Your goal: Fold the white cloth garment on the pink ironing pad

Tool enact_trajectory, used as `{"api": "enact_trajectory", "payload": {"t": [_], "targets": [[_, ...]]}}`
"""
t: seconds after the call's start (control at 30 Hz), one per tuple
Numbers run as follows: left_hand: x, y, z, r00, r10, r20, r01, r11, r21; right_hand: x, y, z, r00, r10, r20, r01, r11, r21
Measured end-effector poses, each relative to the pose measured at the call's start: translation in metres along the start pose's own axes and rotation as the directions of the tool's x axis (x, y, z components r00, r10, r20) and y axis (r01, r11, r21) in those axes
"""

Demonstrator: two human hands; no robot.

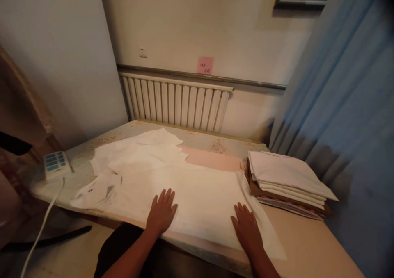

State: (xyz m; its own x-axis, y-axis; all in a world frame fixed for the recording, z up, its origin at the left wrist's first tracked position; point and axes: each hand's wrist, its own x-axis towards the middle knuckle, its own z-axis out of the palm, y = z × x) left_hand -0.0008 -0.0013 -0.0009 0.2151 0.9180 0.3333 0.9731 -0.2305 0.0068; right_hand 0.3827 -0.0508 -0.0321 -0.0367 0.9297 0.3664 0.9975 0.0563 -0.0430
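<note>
A white garment (197, 192), apparently a shirt, lies spread across the table, its collar end with a small dark label toward the left. My left hand (161, 212) rests flat on the near middle of the cloth, fingers spread. Further right, my right hand (246, 228) lies palm down near the garment's hem end, its fingers stretched out. Neither hand grips anything. The far sleeve part of the garment is rumpled, while the cloth between my hands looks fairly smooth.
A stack of folded cloths (286, 175) sits at the table's right, beside a blue curtain (347, 138). At the left edge is a white power strip (57, 165) with a trailing cord. A radiator (178, 101) stands behind the table, under a pink note (205, 65).
</note>
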Motion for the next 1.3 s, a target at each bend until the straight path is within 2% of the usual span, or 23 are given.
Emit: {"api": "enact_trajectory", "payload": {"t": [0.37, 0.9, 1.3], "targets": [[0.000, 0.001, -0.001, 1.000, -0.007, 0.007, 0.007, 1.000, 0.004, -0.003, 0.005, 0.007, 0.994, -0.049, -0.096, 0.051, 0.999, 0.012], [0.000, -0.001, 0.001, 1.000, -0.008, 0.001, 0.008, 1.000, 0.016, -0.003, 0.006, 0.011, 0.994, -0.064, -0.090, 0.062, 0.998, -0.022], [-0.001, 0.000, -0.001, 1.000, -0.011, 0.013, 0.011, 1.000, 0.007, -0.004, 0.008, 0.015, 0.991, -0.062, -0.118, 0.065, 0.998, 0.026]]}}
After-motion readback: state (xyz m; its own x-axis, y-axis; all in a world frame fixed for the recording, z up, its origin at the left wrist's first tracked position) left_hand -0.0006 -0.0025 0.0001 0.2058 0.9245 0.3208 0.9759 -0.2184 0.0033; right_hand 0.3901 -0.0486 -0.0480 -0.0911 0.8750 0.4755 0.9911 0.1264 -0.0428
